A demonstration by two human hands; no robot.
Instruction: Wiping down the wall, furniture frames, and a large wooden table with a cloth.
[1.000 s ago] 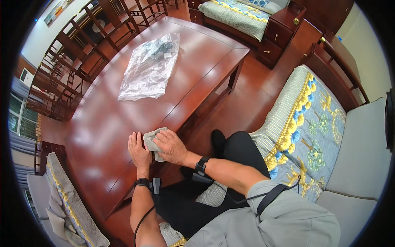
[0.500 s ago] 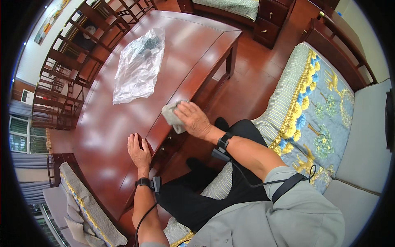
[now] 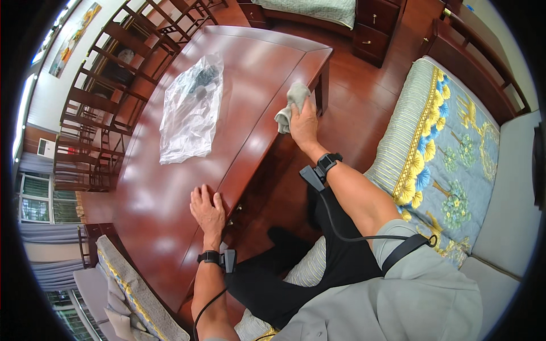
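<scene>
A grey cloth (image 3: 293, 105) is bunched under my right hand (image 3: 305, 126), whose fingers press it against the near right edge of the dark red wooden table (image 3: 250, 108). Part of the cloth hangs over that edge. My left hand (image 3: 208, 215) lies flat on the tabletop close to the same edge, fingers spread, holding nothing. Farther back on the table, a crumpled clear plastic bag (image 3: 190, 116) lies with something dark at its far end; what that is I cannot make out.
Wooden chairs (image 3: 105, 105) line the table's far left side. A bed or couch with a patterned cover (image 3: 449, 153) stands to the right, and a drawer cabinet (image 3: 372, 40) beyond the table. Drawer knobs show below the near edge. A grey sofa (image 3: 128, 284) is at lower left.
My right hand has slid the cloth along the table edge, away from me and to the right. The left hand stays flat on the table; the whole view has shifted slightly.
</scene>
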